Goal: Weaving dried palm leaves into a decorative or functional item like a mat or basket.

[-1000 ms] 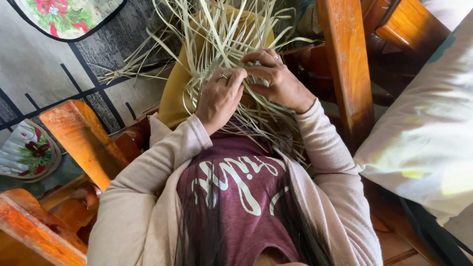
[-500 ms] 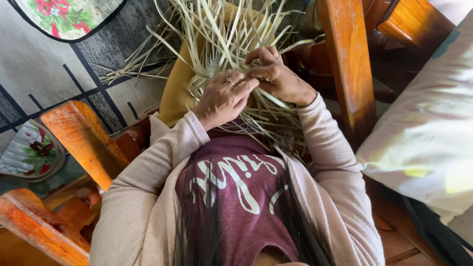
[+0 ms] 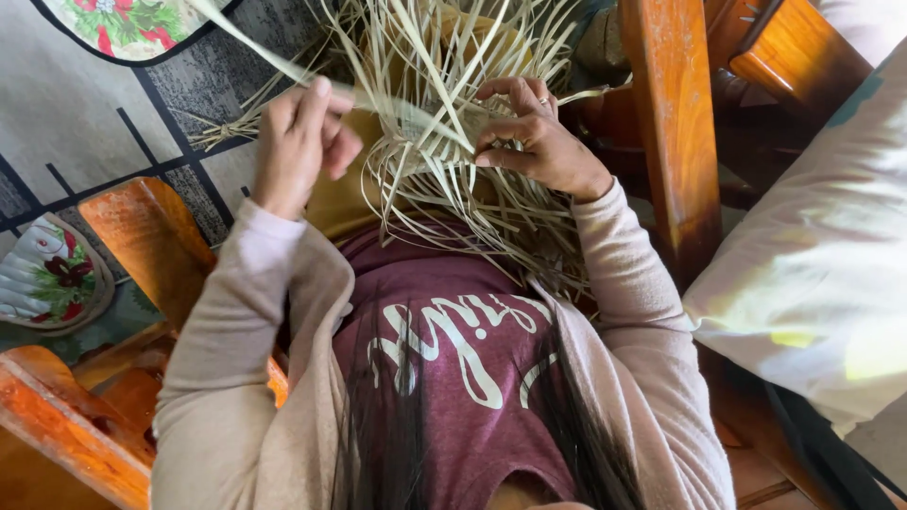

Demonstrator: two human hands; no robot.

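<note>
Head view: left hand point(image 3: 300, 142) pinches single pale straw strip point(image 3: 248, 49), drawn up-left; right hand point(image 3: 534, 137) grips woven straw bundle point(image 3: 444, 142) over lap.

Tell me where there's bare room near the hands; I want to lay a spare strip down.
The grey rug is bare between the flowered cushion at the top edge and the wooden armrest. The lap is crowded: loose straw strips fan out around the right hand, and the left hand holds one strip out sideways. The white pillow fills the right side.
</note>
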